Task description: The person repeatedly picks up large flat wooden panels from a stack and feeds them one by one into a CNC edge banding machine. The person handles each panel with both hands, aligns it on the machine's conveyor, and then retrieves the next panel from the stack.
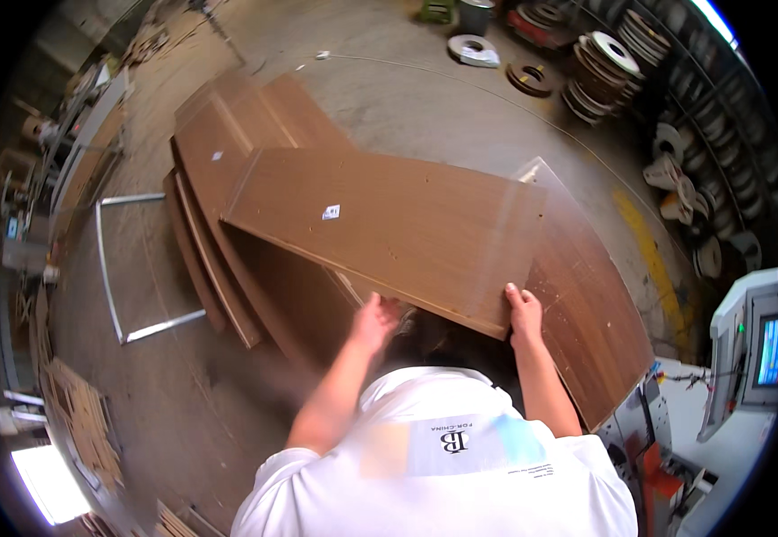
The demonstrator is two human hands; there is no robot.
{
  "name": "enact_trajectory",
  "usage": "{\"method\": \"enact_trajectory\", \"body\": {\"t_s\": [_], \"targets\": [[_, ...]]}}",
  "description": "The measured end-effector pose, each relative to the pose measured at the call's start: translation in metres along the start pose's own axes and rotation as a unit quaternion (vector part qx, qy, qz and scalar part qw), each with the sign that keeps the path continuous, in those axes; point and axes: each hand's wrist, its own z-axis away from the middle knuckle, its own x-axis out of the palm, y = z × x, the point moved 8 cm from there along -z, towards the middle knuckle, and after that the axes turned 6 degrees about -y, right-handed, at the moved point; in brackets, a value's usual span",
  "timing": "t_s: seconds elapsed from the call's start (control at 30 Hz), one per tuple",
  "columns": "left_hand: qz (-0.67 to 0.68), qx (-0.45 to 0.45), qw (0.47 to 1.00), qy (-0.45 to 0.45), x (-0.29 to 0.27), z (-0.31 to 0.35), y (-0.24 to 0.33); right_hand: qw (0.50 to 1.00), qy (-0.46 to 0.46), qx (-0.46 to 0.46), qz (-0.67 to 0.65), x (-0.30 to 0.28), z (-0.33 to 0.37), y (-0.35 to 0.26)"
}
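Observation:
A long brown wooden panel [389, 233] with a small white label lies slantwise in front of me, over other brown panels. My right hand [524, 313] is closed on its near right corner, thumb on the top face and the other fingers hidden beneath. Just below the panel's near edge is my left hand [376, 323], its fingers partly curled and blurred. Whether it touches that edge, I cannot tell. Beneath the panel's left end are several stacked brown panels [205, 134]. Another dark brown panel [586, 286] lies under its right end.
A metal frame [107, 268] is on the floor at left. A machine with a screen [769, 351] stands close on the right. Rolls of edging strip [603, 67] are piled at the far right, and a thin cable [460, 70] crosses the floor.

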Motion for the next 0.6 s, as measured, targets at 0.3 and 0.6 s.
{"method": "enact_trajectory", "body": {"t_s": [0.3,0.6], "targets": [[0.066,-0.014,0.992,0.106,-0.109,-0.092,0.09,0.976,0.189,-0.076,0.075,-0.135,0.06,-0.06],[-0.034,-0.071,0.995,0.063,-0.079,-0.093,0.119,0.964,0.238,-0.085,0.089,-0.124,0.101,-0.017]]}}
